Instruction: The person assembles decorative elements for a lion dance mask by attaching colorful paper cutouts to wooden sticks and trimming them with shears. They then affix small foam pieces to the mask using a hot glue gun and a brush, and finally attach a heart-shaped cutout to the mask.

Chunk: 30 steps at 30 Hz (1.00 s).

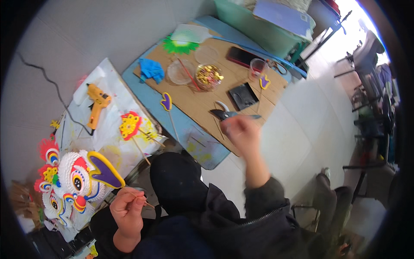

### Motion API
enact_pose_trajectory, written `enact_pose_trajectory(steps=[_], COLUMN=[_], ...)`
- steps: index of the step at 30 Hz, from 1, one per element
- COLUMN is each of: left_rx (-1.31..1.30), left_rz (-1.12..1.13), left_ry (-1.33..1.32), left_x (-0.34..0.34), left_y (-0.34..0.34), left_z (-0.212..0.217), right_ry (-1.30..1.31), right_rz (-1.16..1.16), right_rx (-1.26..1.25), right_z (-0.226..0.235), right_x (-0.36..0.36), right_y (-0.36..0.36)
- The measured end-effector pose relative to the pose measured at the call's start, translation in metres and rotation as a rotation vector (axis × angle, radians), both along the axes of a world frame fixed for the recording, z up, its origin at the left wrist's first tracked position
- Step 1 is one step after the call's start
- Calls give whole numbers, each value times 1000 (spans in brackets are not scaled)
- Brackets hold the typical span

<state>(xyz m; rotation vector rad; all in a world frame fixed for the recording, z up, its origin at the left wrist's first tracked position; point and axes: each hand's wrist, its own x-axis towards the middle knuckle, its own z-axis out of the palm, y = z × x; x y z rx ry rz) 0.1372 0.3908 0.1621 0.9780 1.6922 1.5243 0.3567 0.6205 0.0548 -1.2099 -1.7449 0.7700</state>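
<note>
My left hand [127, 213] pinches a thin wooden stick [148, 204] between thumb and fingers, low in front of me. Just beyond it is a lion head [77, 179] in white, red, blue and yellow, with a large purple ear [106, 172] edged in yellow. I cannot tell whether the stick joins the ear. My right hand [242, 131], smeared by motion, reaches over the cardboard's near edge, at a pair of pruning shears [222, 114]. Its fingers are too blurred to show whether they grip the shears.
On the cardboard [194, 101] are a tub of gold pieces [209, 77], a black tray [243, 96], a phone [243, 57] and a plastic cup [257, 69]. A yellow glue gun [99, 103] with a cable lies left, near a red-yellow flower on sticks [130, 126]. Someone's legs [330, 203] show right.
</note>
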Motion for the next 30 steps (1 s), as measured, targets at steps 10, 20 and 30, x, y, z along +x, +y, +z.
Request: enact_pose_trajectory(steps=[10, 20, 30], left_rx=[-28, -21, -22], left_rz=[160, 73, 158], left_ry=[-176, -262, -287], left_x=[-17, -26, -33], left_y=[-22, -32, -47], left_z=[-13, -10, -3], right_ry=[-674, -755, -1011], right_rz=[-320, -422, -464], right_rx=[-364, -438, -329], right_z=[-118, -132, -150], right_x=[115, 131, 138], right_y=[155, 188, 200])
